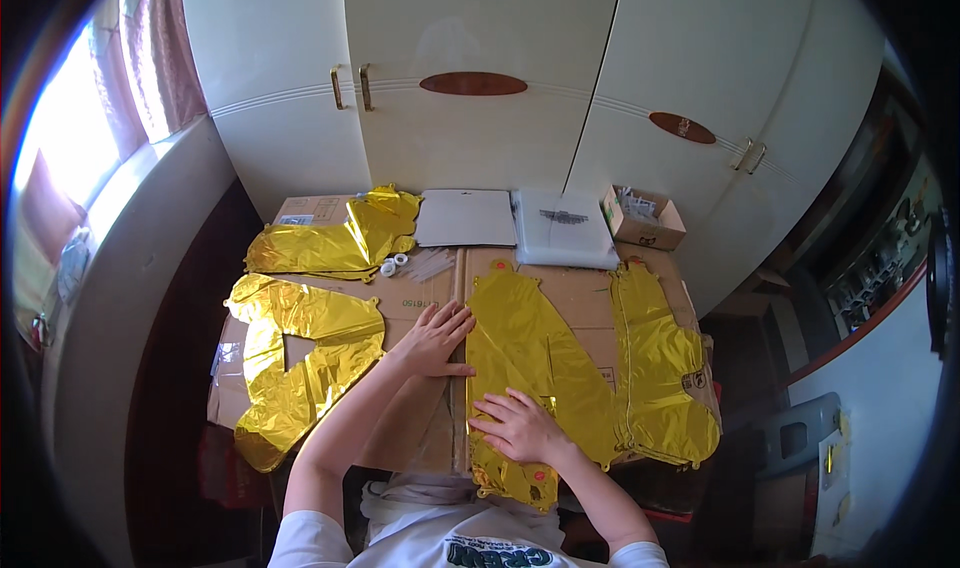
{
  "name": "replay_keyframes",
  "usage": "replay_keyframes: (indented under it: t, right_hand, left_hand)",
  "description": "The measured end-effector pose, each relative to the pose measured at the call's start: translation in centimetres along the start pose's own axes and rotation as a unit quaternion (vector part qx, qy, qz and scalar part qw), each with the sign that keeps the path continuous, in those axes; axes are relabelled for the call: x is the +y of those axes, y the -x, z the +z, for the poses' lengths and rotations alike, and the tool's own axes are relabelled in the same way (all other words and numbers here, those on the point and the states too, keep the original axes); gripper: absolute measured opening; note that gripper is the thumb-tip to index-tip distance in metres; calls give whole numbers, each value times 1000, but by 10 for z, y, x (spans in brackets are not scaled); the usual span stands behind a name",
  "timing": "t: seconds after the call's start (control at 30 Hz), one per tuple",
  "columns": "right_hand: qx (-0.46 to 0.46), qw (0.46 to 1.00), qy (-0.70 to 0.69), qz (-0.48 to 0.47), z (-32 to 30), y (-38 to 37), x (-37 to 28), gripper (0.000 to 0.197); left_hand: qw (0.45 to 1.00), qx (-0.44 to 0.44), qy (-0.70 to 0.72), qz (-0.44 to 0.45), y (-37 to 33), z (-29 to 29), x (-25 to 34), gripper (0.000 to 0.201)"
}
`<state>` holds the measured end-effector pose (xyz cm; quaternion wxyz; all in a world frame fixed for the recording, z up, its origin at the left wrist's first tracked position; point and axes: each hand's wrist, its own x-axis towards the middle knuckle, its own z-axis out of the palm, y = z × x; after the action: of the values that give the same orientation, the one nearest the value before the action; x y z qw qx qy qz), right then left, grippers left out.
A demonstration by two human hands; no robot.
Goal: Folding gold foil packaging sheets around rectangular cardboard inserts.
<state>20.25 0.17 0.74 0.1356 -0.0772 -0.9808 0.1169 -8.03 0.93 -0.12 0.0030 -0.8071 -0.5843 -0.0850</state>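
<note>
A flat, uninflated gold foil balloon point(530, 328) lies lengthwise in front of me on the cardboard. My left hand point(436, 342) rests flat at its left edge with fingers spread, partly on the cardboard. Lower down, my right hand point(521, 426) lies on the foil, fingers stretched out. Neither hand grips anything. To the left is another gold foil balloon point(320, 318) with a rectangular opening in it. A third gold foil balloon point(655, 368) lies along the right side, close beside the middle one.
Folded gold foil point(340, 236) lies at the back left. Near it are small white rolls point(394, 265) and clear straw-like strips point(432, 265). A grey-white flat sheet point(466, 218), a stack of clear plastic bags point(565, 230) and an open small box point(645, 218) stand before the cabinets point(480, 28).
</note>
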Motion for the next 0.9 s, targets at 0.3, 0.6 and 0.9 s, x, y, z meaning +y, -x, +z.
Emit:
replay_keyframes:
  t: [0.3, 0.6, 0.9]
  right_hand:
    - [10, 1000, 2, -10, 2, 1, 2, 36]
    - [-18, 1000, -3, -8, -3, -1, 1, 34]
    - [-69, 997, -12, 7, -6, -3, 1, 33]
  left_hand:
    - [1000, -11, 6, 1, -2, -8, 2, 121]
    - [999, -25, -31, -18, -3, -6, 4, 128]
    - [998, -31, -42, -38, -8, 1, 3, 122]
